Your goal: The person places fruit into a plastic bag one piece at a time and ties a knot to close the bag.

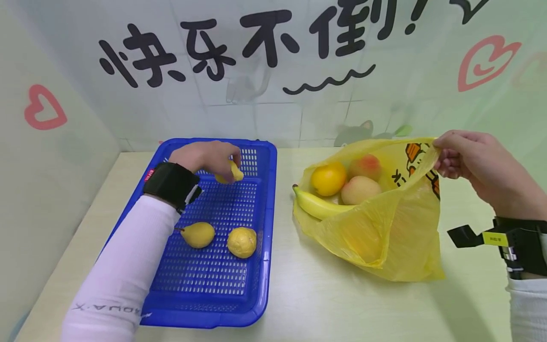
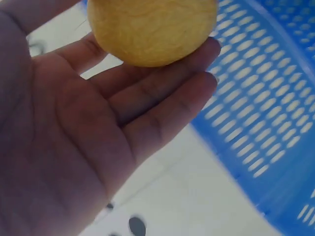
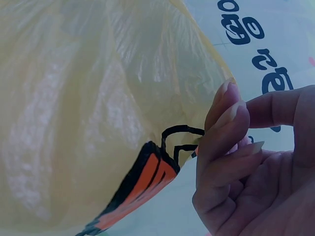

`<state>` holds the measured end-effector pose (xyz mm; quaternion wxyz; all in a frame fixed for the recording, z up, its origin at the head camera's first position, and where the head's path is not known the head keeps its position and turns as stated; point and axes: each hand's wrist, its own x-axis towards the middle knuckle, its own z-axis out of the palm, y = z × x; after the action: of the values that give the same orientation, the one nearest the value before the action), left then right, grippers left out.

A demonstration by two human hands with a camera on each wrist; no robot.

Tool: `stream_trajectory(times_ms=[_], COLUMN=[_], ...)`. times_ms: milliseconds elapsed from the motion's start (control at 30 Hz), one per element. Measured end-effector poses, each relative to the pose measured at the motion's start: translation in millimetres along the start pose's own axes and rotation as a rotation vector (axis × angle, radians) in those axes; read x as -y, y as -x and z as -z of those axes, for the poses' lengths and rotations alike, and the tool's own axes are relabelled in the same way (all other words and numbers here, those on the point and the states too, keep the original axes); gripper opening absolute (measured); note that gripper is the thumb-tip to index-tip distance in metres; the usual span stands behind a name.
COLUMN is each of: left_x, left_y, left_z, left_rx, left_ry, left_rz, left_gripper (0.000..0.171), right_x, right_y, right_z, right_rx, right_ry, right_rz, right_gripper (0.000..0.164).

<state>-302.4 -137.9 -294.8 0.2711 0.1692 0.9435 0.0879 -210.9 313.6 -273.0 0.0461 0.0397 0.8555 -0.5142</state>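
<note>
Left fingers [image 2: 172, 108] grip a fruit [image 2: 152, 30]; right fingers [image 3: 224, 132] pinch the bag [image 1: 412, 237]: hold it wide, squeeze fruit softly.

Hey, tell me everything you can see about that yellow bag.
The yellow bag looks like thin, wrinkled, slightly see-through plastic with a black-and-orange cartoon print. It rests on the pale table, right of the blue basket and apart from it. Its mouth gapes open, showing a banana along the near edge, an orange-like fruit and two peach-like fruits inside. The right hand pinches its upper right edge, holding that side raised; the near side sags in folds.
</note>
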Motion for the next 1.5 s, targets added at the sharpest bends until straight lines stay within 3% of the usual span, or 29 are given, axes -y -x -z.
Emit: stream_trajectory(times_ms=[333,667,767,1067,1300,1500], left_x=[-9.6,-49.8,-61.3,-91.4,-114.5,-137.7], left_y=[24.6,22.3,17.7,3.7,-5.0,-14.9], left_z=[30.5,27.8,26.6,22.1,20.8,13.4], left_rx=[-0.194,-0.433,-0.473,-0.505,-0.403,-0.359], left_ry=[0.086,0.027,0.044,0.064,0.067,0.039], left_rz=[-0.178,-0.477,-0.543,-0.672,-0.735,-0.756], left_gripper=[0.034,0.032,0.031,0.026,0.030,0.027], right_x=[0,4,5,0,-1,0], right_y=[-3,1,1,-2,-3,-2], right_z=[2,-2,-1,1,2,1], right_rx=[-0.006,0.005,0.002,-0.001,0.006,-0.003], right_ry=[0.003,-0.014,-0.007,0.001,-0.035,-0.010], right_rz=[0.016,0.001,-0.001,0.005,0.011,0.007], right_gripper=[0.026,0.029,0.028,0.026,0.026,0.027])
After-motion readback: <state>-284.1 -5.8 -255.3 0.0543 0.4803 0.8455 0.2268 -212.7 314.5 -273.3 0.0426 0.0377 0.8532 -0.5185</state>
